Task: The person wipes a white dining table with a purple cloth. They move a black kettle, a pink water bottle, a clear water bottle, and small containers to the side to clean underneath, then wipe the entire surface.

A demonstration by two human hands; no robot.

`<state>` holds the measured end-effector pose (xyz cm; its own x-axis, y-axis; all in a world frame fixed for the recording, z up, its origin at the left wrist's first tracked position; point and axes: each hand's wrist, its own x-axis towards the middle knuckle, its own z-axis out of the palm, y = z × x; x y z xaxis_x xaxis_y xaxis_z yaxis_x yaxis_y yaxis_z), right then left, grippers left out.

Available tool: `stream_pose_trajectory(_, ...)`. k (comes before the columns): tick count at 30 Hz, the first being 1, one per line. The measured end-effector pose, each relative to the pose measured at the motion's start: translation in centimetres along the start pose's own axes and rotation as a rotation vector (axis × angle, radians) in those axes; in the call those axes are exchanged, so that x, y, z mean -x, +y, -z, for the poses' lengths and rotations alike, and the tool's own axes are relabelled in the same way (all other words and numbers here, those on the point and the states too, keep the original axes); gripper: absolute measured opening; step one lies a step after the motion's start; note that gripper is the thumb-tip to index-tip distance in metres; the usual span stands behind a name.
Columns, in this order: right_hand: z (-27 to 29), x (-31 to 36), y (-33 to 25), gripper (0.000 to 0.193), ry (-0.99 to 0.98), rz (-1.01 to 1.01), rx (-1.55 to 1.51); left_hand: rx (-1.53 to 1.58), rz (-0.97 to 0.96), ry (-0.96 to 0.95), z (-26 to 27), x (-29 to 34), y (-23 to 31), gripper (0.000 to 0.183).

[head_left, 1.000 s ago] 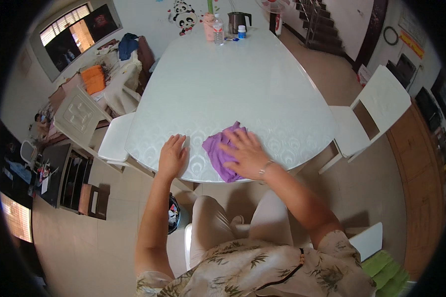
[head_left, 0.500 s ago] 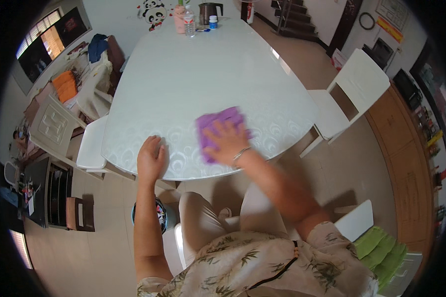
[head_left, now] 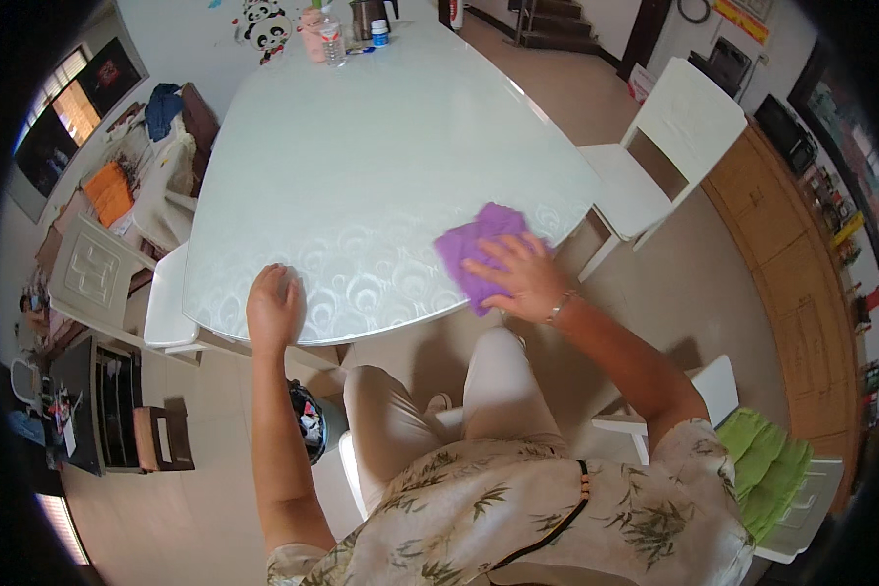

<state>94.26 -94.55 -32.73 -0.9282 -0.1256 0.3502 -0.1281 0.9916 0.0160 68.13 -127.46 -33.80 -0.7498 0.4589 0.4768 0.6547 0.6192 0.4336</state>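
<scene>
At our far left we see a dark shelf unit (head_left: 80,391), and above it a white chair (head_left: 90,272) whose seat tucks in beside the surface (head_left: 391,146). An orange cushion (head_left: 107,193) lies on the draped sofa (head_left: 162,181) behind that chair, and a brown stool (head_left: 153,439) stands on the tiled floor near the shelf unit. Next comes our left hand (head_left: 272,305), resting palm down near the left end of the rounded near edge, its fingers close together and the thumb a little apart. Below the surface, just right of our left forearm, stands a bin (head_left: 333,430) with a dark liner. At the far end of the surface we find a pink vase (head_left: 312,41), a clear bottle (head_left: 333,47), a dark kettle (head_left: 366,20) and a small blue-and-white bottle (head_left: 380,35). Right of the middle, the purple cloth (head_left: 468,246) lies partly creased on the surface, reaching its near edge. Our right hand (head_left: 525,281) presses flat on top of it, fingers spread apart. Beyond, to the right, stand another white chair (head_left: 689,117) and a wooden cabinet (head_left: 776,313), with a green cushion (head_left: 764,464) lower down.
</scene>
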Motion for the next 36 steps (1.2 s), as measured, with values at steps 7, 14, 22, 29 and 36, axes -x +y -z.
stream_pose_trajectory(7, -4.8, -8.0, -11.0, 0.06, 0.191, 0.214, -0.043, 0.034, -0.031, -0.003, -0.2, -0.1, -1.6, 0.03)
stream_pose_trajectory(14, -4.5, -1.2, -1.7, 0.052, 0.332, 0.161, 0.091, 0.044, 0.008, -0.052, 0.3, 0.4, -1.5, 0.03)
stream_pose_trajectory(22, -1.1, 5.9, 13.4, 0.068, 0.19, -0.13, 0.219, 0.031, 0.038, -0.049, -0.1, -0.3, -1.1, 0.03)
stream_pose_trajectory(29, -6.3, 0.8, -0.1, 0.056, 0.538, 0.038, 0.082, 0.039, 0.052, -0.055, -0.4, -0.5, -1.4, 0.027)
stream_pose_trajectory(36, -6.7, 4.1, 6.8, 0.064, 0.63, -0.102, 0.025, -0.026, 0.001, -0.083, -0.1, -0.4, -1.5, 0.029)
